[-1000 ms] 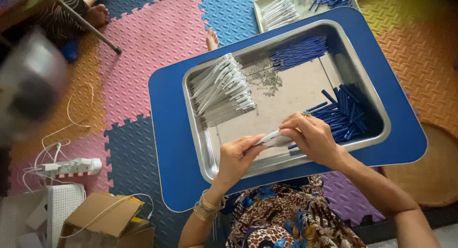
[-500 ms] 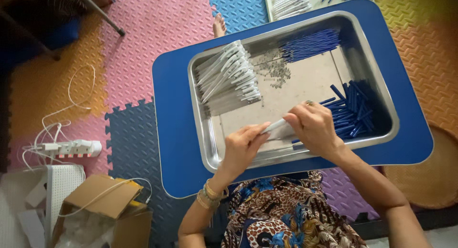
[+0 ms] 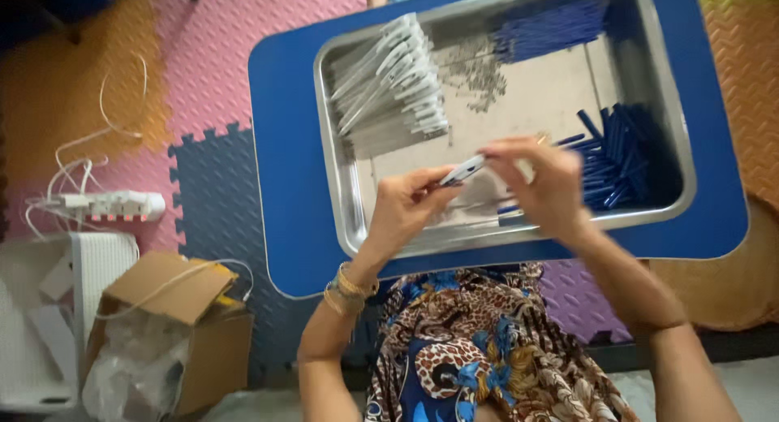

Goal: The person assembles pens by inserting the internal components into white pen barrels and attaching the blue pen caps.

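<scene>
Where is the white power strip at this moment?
In the head view, the white power strip lies on the pink floor mat at the far left, left of the blue tray and just above the cardboard box.

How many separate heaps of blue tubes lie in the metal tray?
2: one heap of blue tubes at the metal tray's far edge, another at its right end beside the right hand, which may hide some.

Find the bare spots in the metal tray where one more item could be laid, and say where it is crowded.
Bare floor of the metal tray lies mid-tray, between the white pieces, blue tubes and upper blue bundle. The near edge is crowded by the left hand and right hand on a small white piece.
</scene>
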